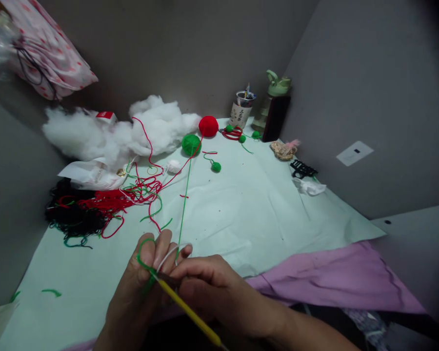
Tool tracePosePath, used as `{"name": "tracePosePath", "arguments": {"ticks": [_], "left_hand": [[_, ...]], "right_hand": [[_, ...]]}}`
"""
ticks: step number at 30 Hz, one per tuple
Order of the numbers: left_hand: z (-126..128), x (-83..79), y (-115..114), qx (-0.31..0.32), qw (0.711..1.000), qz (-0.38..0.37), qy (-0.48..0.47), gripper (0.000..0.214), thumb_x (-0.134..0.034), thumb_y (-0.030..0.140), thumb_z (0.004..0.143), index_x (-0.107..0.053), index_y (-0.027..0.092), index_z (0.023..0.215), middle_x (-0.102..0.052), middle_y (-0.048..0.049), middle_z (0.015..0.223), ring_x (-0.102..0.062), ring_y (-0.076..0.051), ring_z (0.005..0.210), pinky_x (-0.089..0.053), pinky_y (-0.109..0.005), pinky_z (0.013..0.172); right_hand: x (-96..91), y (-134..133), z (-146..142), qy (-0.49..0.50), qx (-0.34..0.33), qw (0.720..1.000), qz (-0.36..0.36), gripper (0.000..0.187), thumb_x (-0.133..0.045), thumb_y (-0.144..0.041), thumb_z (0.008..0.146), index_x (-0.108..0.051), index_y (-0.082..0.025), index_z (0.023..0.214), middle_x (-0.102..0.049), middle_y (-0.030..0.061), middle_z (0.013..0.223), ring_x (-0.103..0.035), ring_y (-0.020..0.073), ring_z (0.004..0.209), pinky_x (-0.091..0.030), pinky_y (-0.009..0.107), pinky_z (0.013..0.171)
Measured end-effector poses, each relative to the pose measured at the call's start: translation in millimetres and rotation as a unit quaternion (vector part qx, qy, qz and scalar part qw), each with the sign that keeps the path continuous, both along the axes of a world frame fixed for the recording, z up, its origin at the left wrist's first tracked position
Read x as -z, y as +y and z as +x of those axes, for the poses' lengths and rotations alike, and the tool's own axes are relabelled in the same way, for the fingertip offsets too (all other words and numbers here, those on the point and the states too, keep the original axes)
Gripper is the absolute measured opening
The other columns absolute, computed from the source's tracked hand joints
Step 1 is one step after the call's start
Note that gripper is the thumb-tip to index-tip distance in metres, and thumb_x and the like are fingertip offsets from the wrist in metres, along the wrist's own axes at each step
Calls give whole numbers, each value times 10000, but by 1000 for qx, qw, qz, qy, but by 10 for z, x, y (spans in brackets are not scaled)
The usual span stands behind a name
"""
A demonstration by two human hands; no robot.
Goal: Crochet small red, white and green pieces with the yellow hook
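My left hand (131, 287) is closed on green yarn (138, 258), which makes a loop over the thumb and index finger. My right hand (223, 287) is closed at the crochet hook (190, 312), its yellow handle slanting down toward me and its thin metal end in the green yarn. The right fingertips meet the left hand, so the exact grip is partly hidden. A white strand (167, 257) arcs between the hands. From the left fingers a green strand runs up the table to a green yarn ball (191, 145).
A red yarn ball (208, 126), red-handled scissors (232, 133) and small green balls lie at the back. White stuffing (157, 122) and tangled red and black yarn (84, 207) cover the left. A pen cup (240, 113) and green bottle (278, 85) stand back right. Purple cloth (332, 273) hangs over the front edge.
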State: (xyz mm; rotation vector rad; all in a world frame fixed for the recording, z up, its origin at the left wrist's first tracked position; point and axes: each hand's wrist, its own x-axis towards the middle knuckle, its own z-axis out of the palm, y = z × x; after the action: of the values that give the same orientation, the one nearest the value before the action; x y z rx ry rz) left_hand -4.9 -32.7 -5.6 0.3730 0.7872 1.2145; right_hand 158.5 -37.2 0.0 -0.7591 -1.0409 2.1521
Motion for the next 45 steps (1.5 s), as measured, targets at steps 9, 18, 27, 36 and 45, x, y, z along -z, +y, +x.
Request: {"name": "tracePosePath", "arguments": {"ticks": [9,18,27,36,45], "left_hand": [[2,100,-41,-19,999,7,-43,350,-918,218,725,-573,272,756,-560,36,757,-567,-177,710,-532,-341,938],[58,52,-29,4,997,23,-69,362,-942,241,680,-582,261,699,-533,49,691,-486,-152,604,-530,-358,873],[47,-89,-8,14,999,2,-32,454,-972,365,700,-545,212,680,-462,73,699,-470,-102,600,-558,-306,820],[57,-60,-23,9,1000,7,17,461,-965,443,682,-549,243,681,-461,63,694,-452,-123,592,-582,-299,769],[15,31,6,3,999,13,-39,389,-960,323,717,-583,228,687,-514,55,688,-486,-97,553,-604,-275,739]], "right_hand": [[-160,106,72,1,-11,999,45,318,-761,-507,900,-752,-189,881,-604,-28,811,-497,89,711,-449,225,688],[-126,132,80,-21,-1,998,62,339,-732,-515,916,-731,-191,815,-552,-40,753,-450,97,683,-412,246,685],[-174,159,113,-40,-11,995,91,346,-712,-533,908,-703,-203,803,-559,-24,789,-458,123,738,-397,273,713],[-105,149,95,-57,7,995,76,325,-729,-494,897,-717,-187,789,-581,-19,790,-483,119,739,-389,279,723],[-112,150,184,-59,44,995,64,424,-756,-608,843,-727,-185,856,-564,-26,750,-437,102,657,-371,256,639]]}}
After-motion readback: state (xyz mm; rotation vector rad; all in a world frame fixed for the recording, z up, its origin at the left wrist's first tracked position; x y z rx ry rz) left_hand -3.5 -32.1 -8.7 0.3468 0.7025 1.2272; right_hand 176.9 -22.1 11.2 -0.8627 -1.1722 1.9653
